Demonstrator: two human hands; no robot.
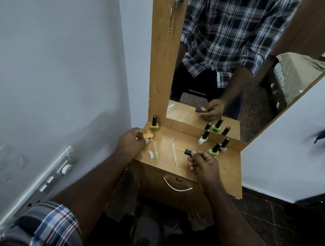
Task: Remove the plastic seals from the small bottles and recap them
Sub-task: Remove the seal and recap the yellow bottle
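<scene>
Bottle (pixel 148 135) pinched steady by left hand (pixel 131 142) | right hand (pixel 203 162) grips brush cap (pixel 188 152) clear, ready for recapping

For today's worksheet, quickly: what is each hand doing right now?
Left hand: pinching the uncapped orange bottle.
Right hand: gripping the black brush cap.
</scene>
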